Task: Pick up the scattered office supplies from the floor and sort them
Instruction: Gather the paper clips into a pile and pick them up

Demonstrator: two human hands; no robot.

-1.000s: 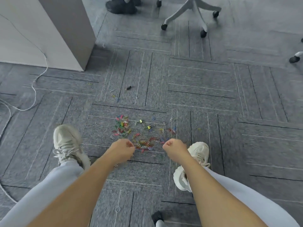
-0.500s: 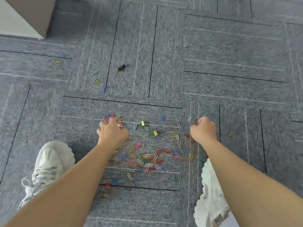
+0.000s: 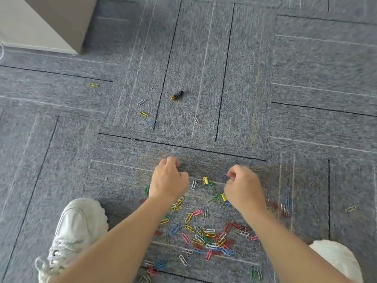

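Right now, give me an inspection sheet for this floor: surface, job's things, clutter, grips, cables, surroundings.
Surface: grey carpet tiles with dark seams.
Job's things: coloured paper clips heaped between the forearms; two yellow binder clips between the hands; strays farther out, such as a yellow paper clip.
Clutter: what looks like a small black-and-gold battery beyond the heap.
Grips: left grip curled at the carpet, contents hidden; right grip pinches what looks like a blue paper clip.
Cables: a sliver of white cord at the left edge.
Surroundings: white furniture corner top left; white shoes on either side.
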